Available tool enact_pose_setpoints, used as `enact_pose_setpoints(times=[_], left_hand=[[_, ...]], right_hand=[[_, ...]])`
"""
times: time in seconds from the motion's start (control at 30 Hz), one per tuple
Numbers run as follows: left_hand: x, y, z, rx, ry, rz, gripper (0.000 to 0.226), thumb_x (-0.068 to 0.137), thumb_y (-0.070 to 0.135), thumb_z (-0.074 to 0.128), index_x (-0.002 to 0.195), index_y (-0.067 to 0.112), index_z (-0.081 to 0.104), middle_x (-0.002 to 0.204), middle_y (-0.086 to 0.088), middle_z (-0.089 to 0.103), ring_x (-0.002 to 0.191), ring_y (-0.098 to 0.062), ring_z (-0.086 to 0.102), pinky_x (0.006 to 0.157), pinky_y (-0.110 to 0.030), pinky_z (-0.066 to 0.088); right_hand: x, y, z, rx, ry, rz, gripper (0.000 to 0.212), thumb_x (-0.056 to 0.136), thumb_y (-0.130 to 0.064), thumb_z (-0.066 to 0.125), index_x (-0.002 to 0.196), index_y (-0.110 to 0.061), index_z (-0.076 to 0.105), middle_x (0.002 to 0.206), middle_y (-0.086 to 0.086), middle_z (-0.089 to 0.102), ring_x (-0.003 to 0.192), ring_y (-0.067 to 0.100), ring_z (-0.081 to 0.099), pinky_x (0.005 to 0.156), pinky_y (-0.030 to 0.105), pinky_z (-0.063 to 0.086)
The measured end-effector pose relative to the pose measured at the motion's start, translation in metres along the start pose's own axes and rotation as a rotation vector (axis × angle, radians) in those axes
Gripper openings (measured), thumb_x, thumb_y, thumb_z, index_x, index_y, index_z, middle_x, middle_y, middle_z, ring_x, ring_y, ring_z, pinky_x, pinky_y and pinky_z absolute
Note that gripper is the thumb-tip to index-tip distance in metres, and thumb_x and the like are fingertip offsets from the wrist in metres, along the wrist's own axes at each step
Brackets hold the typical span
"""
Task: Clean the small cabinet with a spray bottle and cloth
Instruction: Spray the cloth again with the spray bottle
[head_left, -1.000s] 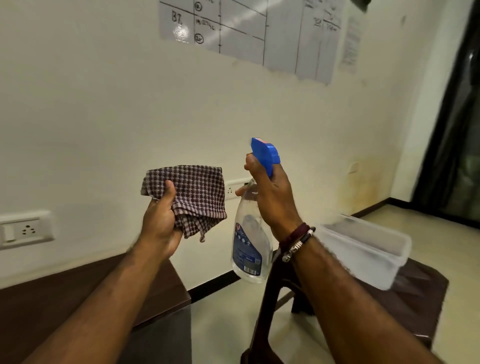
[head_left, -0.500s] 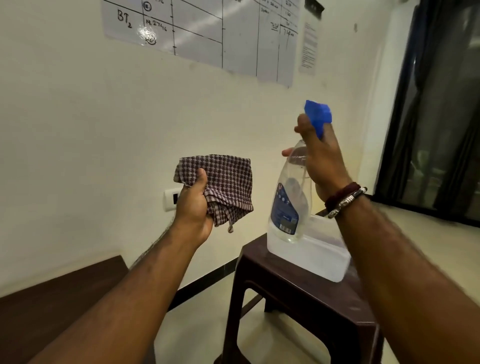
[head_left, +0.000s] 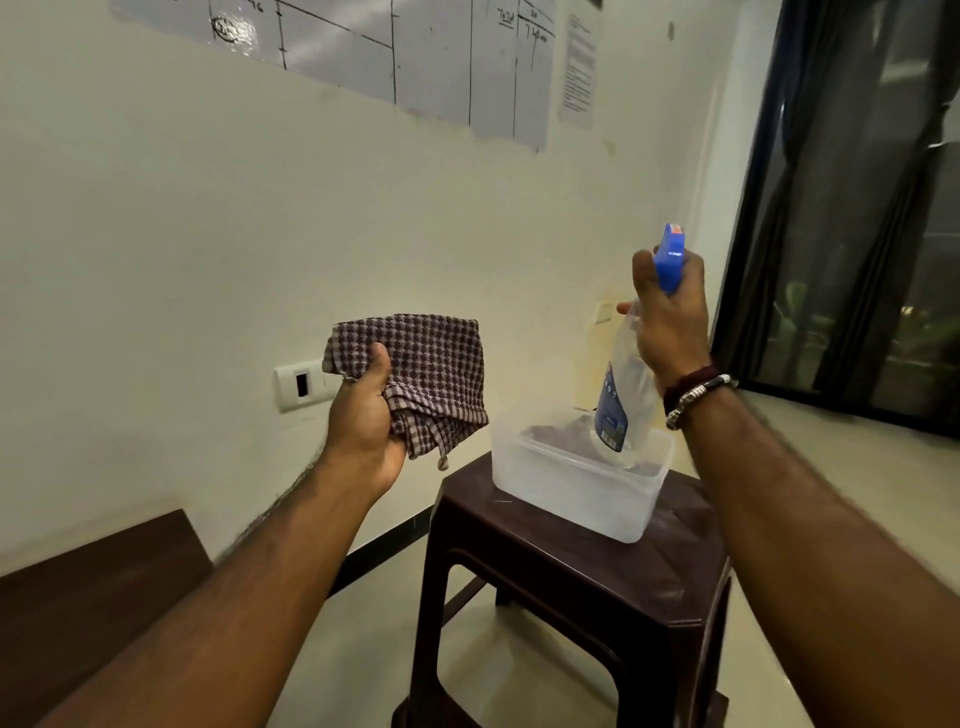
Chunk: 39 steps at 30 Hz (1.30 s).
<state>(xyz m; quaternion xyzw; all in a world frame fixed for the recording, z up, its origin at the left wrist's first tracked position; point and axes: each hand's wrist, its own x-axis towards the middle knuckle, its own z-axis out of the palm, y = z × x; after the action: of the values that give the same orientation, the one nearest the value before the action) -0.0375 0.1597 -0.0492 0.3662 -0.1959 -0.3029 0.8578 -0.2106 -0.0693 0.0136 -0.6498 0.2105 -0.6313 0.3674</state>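
Both my forearms reach forward and up from the bottom corners, bare, elbows out of view. My left hand (head_left: 363, 415) is raised at mid-frame with its back toward me and the thumb pointing up; the fingers are curled and pressed together on one checked cloth (head_left: 421, 379), pinching it against the thumb. The cloth stands above and to the right of the fist, bunched, with a loose corner hanging below the knuckles.

My right hand (head_left: 670, 322) is higher and farther right, wrist cocked, with two bracelets (head_left: 693, 392) on the wrist. Its fingers are wrapped tight around the neck of one spray bottle (head_left: 621, 400); the blue trigger head pokes out above the fist, and one fingertip shows to the left at the front of the neck. The clear body with its blue label hangs below the hand, tilted, and its base overlaps the opening of one clear plastic tub (head_left: 566, 486); I cannot tell whether it touches the tub.

The tub sits on one dark brown plastic stool (head_left: 571, 577), just beyond my hands. A dark wooden table (head_left: 98, 587) edges in at lower left. Behind is a cream wall with a switch plate (head_left: 301, 384), a marked whiteboard (head_left: 415, 57), and a dark window (head_left: 857, 208) at right.
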Motion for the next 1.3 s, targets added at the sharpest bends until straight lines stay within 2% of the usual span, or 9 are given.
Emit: enact_pose_setpoints(times=[0.1, 0.23, 0.37, 0.47, 0.73, 0.83, 0.93, 1.07, 1.3], left_hand=[[0.000, 0.000, -0.008, 0.019, 0.013, -0.006, 0.040, 0.103, 0.043, 0.053, 0.125, 0.012, 0.065, 0.118, -0.009, 0.076, 0.100, -0.027, 0.076, 0.070, -0.045, 0.064], [-0.003, -0.002, -0.020, 0.030, 0.037, -0.014, 0.045, 0.103, 0.043, 0.052, 0.132, 0.011, 0.062, 0.122, -0.010, 0.074, 0.105, -0.029, 0.075, 0.072, -0.046, 0.064], [-0.005, -0.004, -0.030, 0.038, 0.049, -0.020, 0.038, 0.103, 0.040, 0.053, 0.127, 0.012, 0.064, 0.119, -0.009, 0.075, 0.099, -0.028, 0.076, 0.068, -0.045, 0.064], [-0.005, -0.004, -0.036, 0.045, 0.051, -0.020, 0.040, 0.104, 0.040, 0.052, 0.129, 0.012, 0.063, 0.120, -0.010, 0.075, 0.100, -0.028, 0.076, 0.070, -0.046, 0.064], [-0.013, 0.000, -0.037, 0.047, 0.039, -0.021, 0.040, 0.104, 0.039, 0.051, 0.131, 0.012, 0.062, 0.121, -0.010, 0.075, 0.103, -0.028, 0.075, 0.073, -0.047, 0.063], [-0.017, 0.003, -0.033, 0.039, 0.032, -0.020, 0.042, 0.104, 0.040, 0.051, 0.133, 0.011, 0.061, 0.122, -0.011, 0.074, 0.105, -0.029, 0.075, 0.076, -0.049, 0.062], [-0.021, 0.008, -0.027, 0.039, 0.025, -0.013, 0.041, 0.104, 0.039, 0.051, 0.130, 0.011, 0.062, 0.121, -0.010, 0.075, 0.104, -0.029, 0.074, 0.074, -0.047, 0.062], [-0.026, 0.019, -0.017, 0.040, -0.004, 0.001, 0.039, 0.105, 0.040, 0.049, 0.129, 0.012, 0.063, 0.122, -0.010, 0.074, 0.107, -0.029, 0.073, 0.077, -0.047, 0.061], [-0.033, 0.056, -0.005, 0.044, -0.055, 0.054, 0.035, 0.105, 0.039, 0.050, 0.128, 0.015, 0.062, 0.121, -0.008, 0.075, 0.106, -0.028, 0.074, 0.083, -0.051, 0.061]], right_hand=[[-0.006, 0.021, 0.006, -0.085, -0.014, 0.054, 0.063, 0.091, -0.065, 0.060, 0.135, -0.022, 0.047, 0.127, 0.019, 0.055, 0.095, 0.025, 0.066, 0.074, 0.029, 0.061], [-0.022, 0.054, 0.009, -0.167, 0.032, 0.132, 0.067, 0.078, -0.082, 0.059, 0.122, -0.033, 0.045, 0.121, 0.010, 0.058, 0.104, 0.036, 0.064, 0.090, 0.051, 0.056], [-0.030, 0.066, 0.011, -0.263, 0.109, 0.156, 0.064, 0.094, -0.052, 0.066, 0.140, -0.014, 0.045, 0.130, 0.010, 0.047, 0.109, 0.028, 0.053, 0.085, 0.031, 0.042], [-0.031, 0.066, 0.011, -0.337, 0.130, 0.168, 0.072, 0.092, -0.049, 0.070, 0.148, -0.015, 0.040, 0.140, 0.014, 0.041, 0.104, 0.024, 0.051, 0.086, 0.032, 0.044], [-0.034, 0.053, 0.006, -0.429, 0.115, 0.212, 0.092, 0.094, -0.035, 0.070, 0.162, -0.015, 0.011, 0.158, 0.016, 0.024, 0.122, 0.023, 0.044, 0.092, 0.026, 0.038], [-0.038, 0.040, 0.008, -0.467, 0.152, 0.176, 0.099, 0.089, -0.032, 0.071, 0.163, -0.017, 0.008, 0.162, 0.012, 0.022, 0.131, 0.025, 0.041, 0.107, 0.043, 0.045], [-0.042, 0.021, 0.014, -0.567, 0.149, 0.103, 0.098, 0.088, -0.037, 0.069, 0.163, -0.020, 0.009, 0.169, 0.010, 0.013, 0.155, 0.030, 0.017, 0.122, 0.057, 0.025], [-0.047, -0.020, 0.029, -0.609, 0.101, -0.059, 0.089, 0.089, -0.035, 0.065, 0.163, -0.023, 0.016, 0.171, 0.008, 0.009, 0.159, 0.028, -0.001, 0.124, 0.057, 0.004], [-0.065, -0.085, 0.080, -0.465, -0.089, -0.193, 0.075, 0.089, -0.033, 0.067, 0.157, -0.022, 0.037, 0.168, 0.008, 0.021, 0.159, 0.026, 0.004, 0.126, 0.053, 0.007]])
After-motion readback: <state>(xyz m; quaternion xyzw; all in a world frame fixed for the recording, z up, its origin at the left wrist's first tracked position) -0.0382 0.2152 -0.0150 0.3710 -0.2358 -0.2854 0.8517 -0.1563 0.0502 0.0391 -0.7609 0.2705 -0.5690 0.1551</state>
